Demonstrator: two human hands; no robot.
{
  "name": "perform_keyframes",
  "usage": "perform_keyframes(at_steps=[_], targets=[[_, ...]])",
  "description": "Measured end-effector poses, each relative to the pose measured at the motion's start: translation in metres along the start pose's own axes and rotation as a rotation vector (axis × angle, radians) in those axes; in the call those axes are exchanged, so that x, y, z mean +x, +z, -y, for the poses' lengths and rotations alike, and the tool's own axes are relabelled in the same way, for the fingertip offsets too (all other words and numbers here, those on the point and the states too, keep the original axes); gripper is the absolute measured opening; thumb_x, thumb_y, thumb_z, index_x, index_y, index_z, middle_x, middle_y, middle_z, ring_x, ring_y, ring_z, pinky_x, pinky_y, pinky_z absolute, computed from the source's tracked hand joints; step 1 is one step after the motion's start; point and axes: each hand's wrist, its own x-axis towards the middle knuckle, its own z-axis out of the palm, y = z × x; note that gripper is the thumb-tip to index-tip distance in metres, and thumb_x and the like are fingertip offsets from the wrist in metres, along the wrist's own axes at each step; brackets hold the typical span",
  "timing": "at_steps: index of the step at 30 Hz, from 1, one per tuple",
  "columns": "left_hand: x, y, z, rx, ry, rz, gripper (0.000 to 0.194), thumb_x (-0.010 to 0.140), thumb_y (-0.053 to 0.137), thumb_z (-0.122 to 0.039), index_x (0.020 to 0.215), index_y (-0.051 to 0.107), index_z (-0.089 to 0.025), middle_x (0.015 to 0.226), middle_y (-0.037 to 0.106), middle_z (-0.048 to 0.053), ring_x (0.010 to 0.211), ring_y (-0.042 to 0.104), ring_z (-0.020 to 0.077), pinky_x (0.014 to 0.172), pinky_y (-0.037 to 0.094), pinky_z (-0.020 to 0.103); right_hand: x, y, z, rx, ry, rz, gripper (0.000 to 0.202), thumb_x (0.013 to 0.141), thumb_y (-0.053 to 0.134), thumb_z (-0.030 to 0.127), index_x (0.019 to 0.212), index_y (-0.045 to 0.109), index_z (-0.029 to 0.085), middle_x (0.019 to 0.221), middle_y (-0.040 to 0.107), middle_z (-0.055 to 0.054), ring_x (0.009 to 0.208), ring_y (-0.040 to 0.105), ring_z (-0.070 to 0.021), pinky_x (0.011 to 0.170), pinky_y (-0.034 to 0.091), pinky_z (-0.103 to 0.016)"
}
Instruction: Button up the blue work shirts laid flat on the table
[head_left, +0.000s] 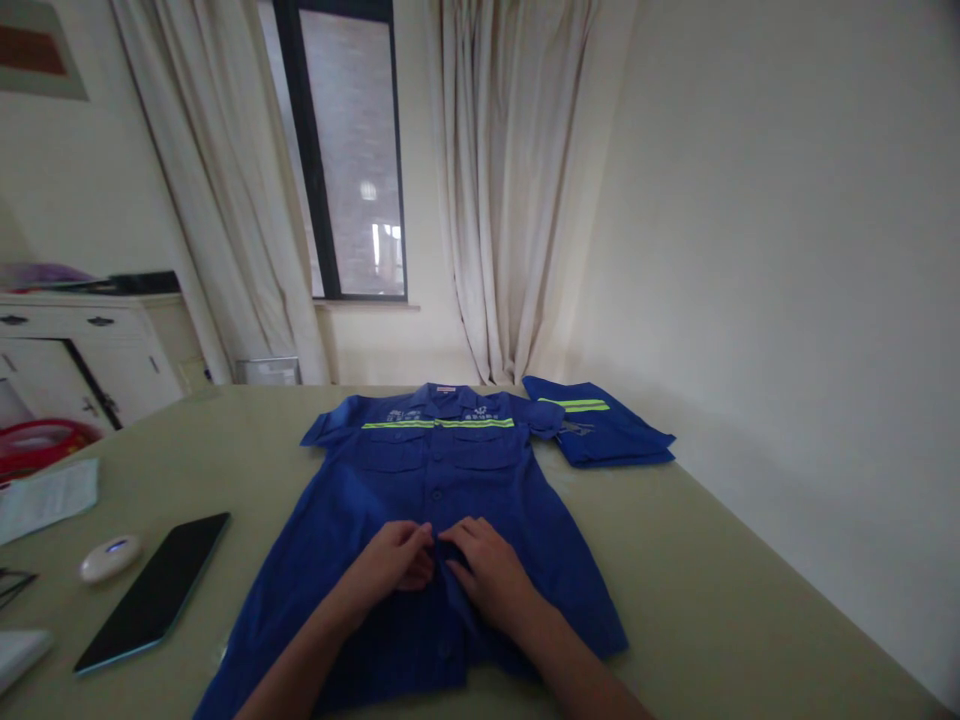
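A blue short-sleeved work shirt (480,455) lies face up on the table, collar away from me. It has a yellow-green reflective stripe across the chest, white lettering above it and two chest pockets. Both my hands are at its front button placket, below the pockets. The fingers of my left hand (401,558) are curled and pinch the left side of the placket. Close beside it, my right hand (491,572) grips the placket's other edge between thumb and fingers. A button between the fingertips, if any, is hidden.
Folded blue clothing (619,440) with a similar stripe lies by the shirt's right sleeve. On the left of the greenish table (255,440) are a black tablet (157,590), a white oval device (110,558) and papers (49,498). A wall borders the table's right side.
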Motion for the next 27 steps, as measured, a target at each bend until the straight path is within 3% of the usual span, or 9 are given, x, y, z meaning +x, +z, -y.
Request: perform_keyframes(at_steps=[3, 7, 10, 13, 15, 17, 21, 24, 27], targets=[[0.009, 0.003, 0.009, 0.156, 0.118, -0.159, 0.048, 0.083, 0.059, -0.059, 0.103, 0.063, -0.015, 0.076, 0.071, 0.006, 0.067, 0.071, 0.023, 0.063, 0.057, 0.034, 0.0, -0.004, 0.002, -0.056, -0.014, 0.006, 0.017, 0.094, 0.063, 0.02, 0.109, 0.067, 0.026, 0.108, 0.069, -0.002, 0.103, 0.062, -0.021, 0.091, 0.049, -0.031], [0.015, 0.008, 0.02, 0.336, 0.294, -0.276, 0.049, 0.081, 0.059, -0.036, 0.124, 0.058, -0.013, 0.109, 0.072, 0.014, 0.08, 0.07, 0.0217, 0.076, 0.057, 0.036, 0.002, 0.001, 0.005, -0.192, -0.016, -0.002, 0.007, 0.096, 0.062, 0.022, 0.101, 0.067, 0.024, 0.103, 0.068, -0.002, 0.097, 0.062, -0.0199, 0.083, 0.049, -0.029], [0.017, 0.009, 0.025, 0.249, 0.297, -0.3, 0.06, 0.077, 0.063, -0.03, 0.132, 0.053, -0.011, 0.126, 0.064, 0.02, 0.078, 0.069, 0.0192, 0.077, 0.057, 0.036, 0.004, 0.008, 0.005, -0.287, -0.025, -0.034, 0.008, 0.098, 0.059, 0.02, 0.098, 0.066, 0.023, 0.1, 0.067, -0.003, 0.093, 0.063, -0.0194, 0.079, 0.048, -0.029], [0.018, 0.008, 0.024, 0.176, 0.235, -0.315, 0.069, 0.076, 0.067, -0.037, 0.137, 0.049, -0.01, 0.129, 0.063, 0.022, 0.073, 0.067, 0.017, 0.065, 0.055, 0.031, 0.006, 0.009, 0.006, -0.318, -0.011, -0.1, 0.01, 0.099, 0.054, 0.018, 0.097, 0.064, 0.022, 0.097, 0.065, -0.003, 0.088, 0.063, -0.0185, 0.077, 0.047, -0.029], [0.017, 0.007, 0.019, 0.14, 0.196, -0.283, 0.069, 0.078, 0.066, -0.048, 0.134, 0.052, -0.01, 0.121, 0.067, 0.019, 0.067, 0.065, 0.0153, 0.055, 0.052, 0.028, 0.006, 0.006, 0.007, -0.316, -0.004, -0.141, 0.011, 0.1, 0.053, 0.019, 0.098, 0.063, 0.022, 0.098, 0.065, -0.003, 0.087, 0.062, -0.0185, 0.076, 0.046, -0.029], [0.016, 0.007, 0.013, 0.074, 0.185, -0.228, 0.069, 0.076, 0.066, -0.058, 0.126, 0.06, -0.01, 0.1, 0.072, 0.011, 0.058, 0.061, 0.0137, 0.049, 0.047, 0.026, 0.006, 0.003, 0.008, -0.311, -0.035, -0.162, 0.012, 0.101, 0.051, 0.02, 0.098, 0.063, 0.021, 0.097, 0.065, -0.004, 0.086, 0.062, -0.0184, 0.076, 0.046, -0.029], [0.01, 0.012, 0.0, -0.098, 0.275, -0.216, 0.069, 0.066, 0.076, -0.056, 0.117, 0.067, -0.011, 0.064, 0.063, -0.003, 0.051, 0.055, 0.0124, 0.048, 0.043, 0.024, 0.004, -0.001, 0.006, -0.213, -0.077, -0.138, 0.014, 0.101, 0.05, 0.02, 0.095, 0.063, 0.02, 0.095, 0.064, -0.003, 0.082, 0.062, -0.0164, 0.073, 0.045, -0.026], [0.002, 0.02, -0.007, -0.12, 0.377, -0.245, 0.061, 0.069, 0.078, -0.049, 0.116, 0.068, -0.012, 0.062, 0.064, -0.004, 0.056, 0.058, 0.013, 0.054, 0.045, 0.024, 0.0, -0.002, 0.002, -0.037, -0.007, -0.131, 0.014, 0.1, 0.052, 0.021, 0.091, 0.064, 0.021, 0.093, 0.064, -0.001, 0.08, 0.063, -0.0142, 0.072, 0.045, -0.024], [-0.004, 0.028, -0.012, -0.119, 0.381, -0.197, 0.059, 0.072, 0.077, -0.048, 0.119, 0.067, -0.013, 0.066, 0.067, -0.003, 0.053, 0.058, 0.0123, 0.051, 0.044, 0.023, -0.003, -0.004, -0.002, 0.062, 0.072, -0.165, 0.018, 0.099, 0.054, 0.024, 0.085, 0.064, 0.022, 0.087, 0.064, 0.0, 0.077, 0.063, -0.0135, 0.071, 0.044, -0.023]])
